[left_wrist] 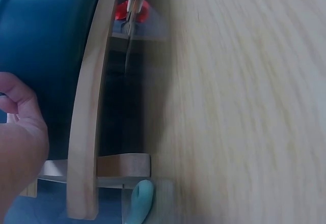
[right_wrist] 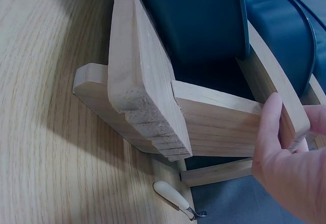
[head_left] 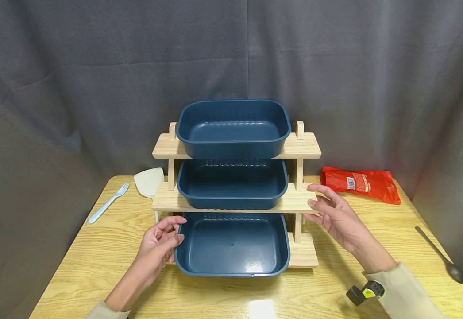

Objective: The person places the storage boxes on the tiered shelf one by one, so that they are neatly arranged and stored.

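Observation:
A three-tier wooden rack (head_left: 301, 257) carries one dark blue plastic bin on each step: a top bin (head_left: 233, 148), a middle bin (head_left: 231, 201) and a bottom bin (head_left: 231, 248). At the bottom bin's left rim, my left hand (head_left: 157, 246) holds the edge with thumb and curled fingers; the left wrist view shows the hand (left_wrist: 23, 127) against the blue wall, fingertips partly cut off. My right hand (head_left: 341, 219) pinches the right end of the middle shelf (head_left: 295, 201). In the right wrist view its thumb (right_wrist: 270, 119) presses one side of that board.
A light blue fork (head_left: 109, 203) and a cream spatula head (head_left: 149, 181) lie to the left. On the right are a red packet (head_left: 359, 184) and a dark long-handled spoon (head_left: 442, 257). A white-handled utensil (right_wrist: 170, 193) lies near the rack. Grey curtains (head_left: 231, 53) surround the table.

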`<action>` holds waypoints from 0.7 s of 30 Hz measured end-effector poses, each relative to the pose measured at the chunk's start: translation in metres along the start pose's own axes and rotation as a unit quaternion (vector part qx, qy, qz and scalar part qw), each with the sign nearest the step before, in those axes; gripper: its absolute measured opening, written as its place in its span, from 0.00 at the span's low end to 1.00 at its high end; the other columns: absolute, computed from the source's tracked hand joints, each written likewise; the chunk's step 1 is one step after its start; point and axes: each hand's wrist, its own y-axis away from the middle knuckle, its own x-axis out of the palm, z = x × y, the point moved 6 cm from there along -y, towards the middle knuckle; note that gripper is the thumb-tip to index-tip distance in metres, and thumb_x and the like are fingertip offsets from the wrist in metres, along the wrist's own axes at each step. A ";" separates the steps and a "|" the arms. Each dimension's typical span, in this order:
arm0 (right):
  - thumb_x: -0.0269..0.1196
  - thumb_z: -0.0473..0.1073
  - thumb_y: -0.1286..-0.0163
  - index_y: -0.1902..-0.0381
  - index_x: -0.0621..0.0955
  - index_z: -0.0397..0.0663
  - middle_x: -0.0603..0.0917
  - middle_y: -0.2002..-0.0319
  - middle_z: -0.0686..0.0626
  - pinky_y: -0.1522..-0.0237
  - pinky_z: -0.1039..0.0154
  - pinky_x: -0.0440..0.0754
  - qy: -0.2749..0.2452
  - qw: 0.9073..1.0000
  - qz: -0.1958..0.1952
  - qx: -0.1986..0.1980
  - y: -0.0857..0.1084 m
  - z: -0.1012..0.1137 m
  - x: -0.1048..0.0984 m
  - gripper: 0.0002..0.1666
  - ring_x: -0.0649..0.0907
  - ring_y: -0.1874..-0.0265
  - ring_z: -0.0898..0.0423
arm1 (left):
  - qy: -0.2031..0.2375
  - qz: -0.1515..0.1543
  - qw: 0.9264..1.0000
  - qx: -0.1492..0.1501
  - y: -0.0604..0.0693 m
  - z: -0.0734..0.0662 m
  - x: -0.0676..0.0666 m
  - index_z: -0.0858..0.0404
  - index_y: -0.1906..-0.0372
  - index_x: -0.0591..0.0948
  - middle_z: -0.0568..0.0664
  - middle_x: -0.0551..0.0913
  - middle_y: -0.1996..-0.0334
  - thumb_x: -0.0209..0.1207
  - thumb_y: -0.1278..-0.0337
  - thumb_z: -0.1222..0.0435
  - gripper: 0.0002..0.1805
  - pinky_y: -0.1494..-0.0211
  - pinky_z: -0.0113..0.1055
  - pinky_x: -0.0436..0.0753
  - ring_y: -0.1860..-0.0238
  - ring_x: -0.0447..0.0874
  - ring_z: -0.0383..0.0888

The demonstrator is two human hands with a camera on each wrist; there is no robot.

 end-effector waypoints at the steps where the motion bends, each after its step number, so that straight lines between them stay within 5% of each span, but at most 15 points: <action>1: 0.59 0.30 0.16 0.31 0.75 0.49 0.75 0.43 0.46 0.43 0.56 0.86 0.000 1.000 0.000 0.000 0.000 0.000 0.000 0.21 0.87 0.50 0.56 | 0.003 0.003 1.000 0.001 0.000 0.000 0.000 0.78 0.37 0.76 0.48 0.75 0.62 0.62 0.31 0.81 0.20 0.81 0.24 0.74 0.80 0.70 0.34; 21: 0.59 0.31 0.16 0.29 0.74 0.49 0.74 0.40 0.45 0.43 0.57 0.86 0.004 1.000 -0.005 0.006 0.001 0.000 0.001 0.22 0.87 0.48 0.55 | 0.015 0.005 1.000 -0.002 -0.007 0.002 0.002 0.72 0.37 0.79 0.48 0.73 0.59 0.62 0.28 0.80 0.18 0.79 0.24 0.75 0.77 0.73 0.34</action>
